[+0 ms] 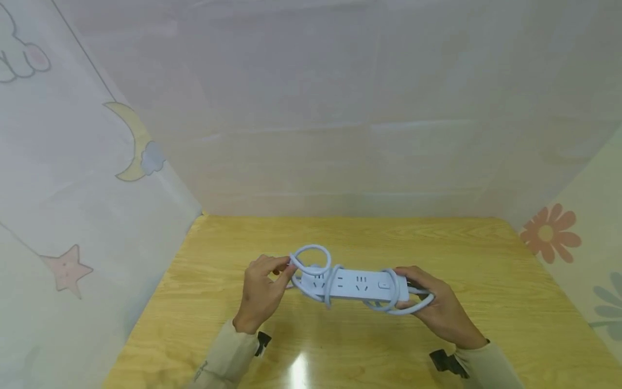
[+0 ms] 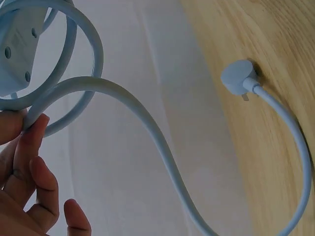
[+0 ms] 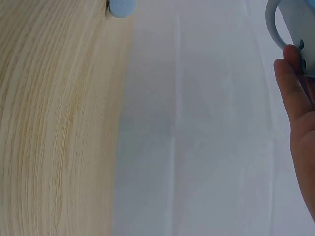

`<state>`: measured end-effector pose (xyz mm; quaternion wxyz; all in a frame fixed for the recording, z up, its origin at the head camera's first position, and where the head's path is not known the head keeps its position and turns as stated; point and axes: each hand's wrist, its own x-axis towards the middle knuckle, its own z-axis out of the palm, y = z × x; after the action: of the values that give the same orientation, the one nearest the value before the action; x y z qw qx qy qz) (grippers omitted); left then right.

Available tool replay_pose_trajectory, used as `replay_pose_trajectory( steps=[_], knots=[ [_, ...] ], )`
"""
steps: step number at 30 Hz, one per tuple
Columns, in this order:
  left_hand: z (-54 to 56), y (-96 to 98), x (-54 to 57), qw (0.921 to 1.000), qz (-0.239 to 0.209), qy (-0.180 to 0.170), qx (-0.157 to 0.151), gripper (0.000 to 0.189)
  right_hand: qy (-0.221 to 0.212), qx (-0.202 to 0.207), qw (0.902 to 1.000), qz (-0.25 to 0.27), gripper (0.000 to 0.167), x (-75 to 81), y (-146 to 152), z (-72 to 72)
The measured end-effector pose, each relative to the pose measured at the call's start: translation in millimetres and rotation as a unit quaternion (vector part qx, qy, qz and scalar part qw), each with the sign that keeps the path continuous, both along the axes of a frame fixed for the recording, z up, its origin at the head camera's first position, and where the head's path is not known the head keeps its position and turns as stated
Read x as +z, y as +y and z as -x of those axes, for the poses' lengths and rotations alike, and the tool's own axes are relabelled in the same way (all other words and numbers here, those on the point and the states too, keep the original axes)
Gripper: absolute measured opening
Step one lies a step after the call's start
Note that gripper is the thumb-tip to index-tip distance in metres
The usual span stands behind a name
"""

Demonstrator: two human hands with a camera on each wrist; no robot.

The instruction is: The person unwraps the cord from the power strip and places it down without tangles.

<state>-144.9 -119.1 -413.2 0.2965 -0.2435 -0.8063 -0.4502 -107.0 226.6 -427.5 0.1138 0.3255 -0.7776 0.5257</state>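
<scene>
A white power strip [image 1: 347,284] is held up over the table, its socket face showing in the head view. Its cord [image 2: 162,142] is wound around the body in loops, and one loop stands up at the strip's left end. My left hand [image 1: 261,294] pinches the cord between thumb and fingertip beside that end. With my right hand [image 1: 444,313] I grip the strip's right end, near the switch; cord loops pass close to the palm. In the left wrist view, the cord runs on to a plug [image 2: 237,77] with its prongs partly visible, lying over the wood.
The wooden table [image 1: 218,237] reaches back to a pale cloth wall [image 1: 369,108]. Printed cloth stands at both sides, with a moon [image 1: 136,143] and a star on the left and a flower [image 1: 546,232] on the right.
</scene>
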Motion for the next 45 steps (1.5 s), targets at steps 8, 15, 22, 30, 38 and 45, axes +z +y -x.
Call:
replay_pose_trajectory(
  steps=[8,15,22,30,38,45],
  knots=[
    [1.2,0.3,-4.9,0.9982,0.053,-0.018,0.022,0.017,-0.006,-0.02,0.9998,0.003,0.063,3.3,-1.3,-1.0],
    [-0.9,1.5,-6.3,0.9934,0.107,-0.038,0.019,0.014,0.005,-0.049,0.9985,0.024,0.063,3.2,-1.4,-0.9],
    [-4.0,2.9,-5.8,0.9895,0.141,-0.025,0.016,0.016,0.019,-0.064,0.9974,0.029,0.065,2.4,-1.3,-0.9],
    [-3.6,2.4,-1.7,0.9843,0.174,-0.015,0.024,0.014,0.022,-0.057,0.9972,0.044,0.063,1.3,0.0,-0.7],
    [0.0,1.4,-3.0,0.9808,0.187,-0.019,0.053,0.012,0.048,-0.006,0.9942,0.096,0.056,1.5,0.8,0.9],
    [1.7,1.4,-2.6,0.9745,0.206,-0.048,0.075,0.015,0.05,-0.003,0.9936,0.101,0.054,2.7,1.1,0.7]
  ],
)
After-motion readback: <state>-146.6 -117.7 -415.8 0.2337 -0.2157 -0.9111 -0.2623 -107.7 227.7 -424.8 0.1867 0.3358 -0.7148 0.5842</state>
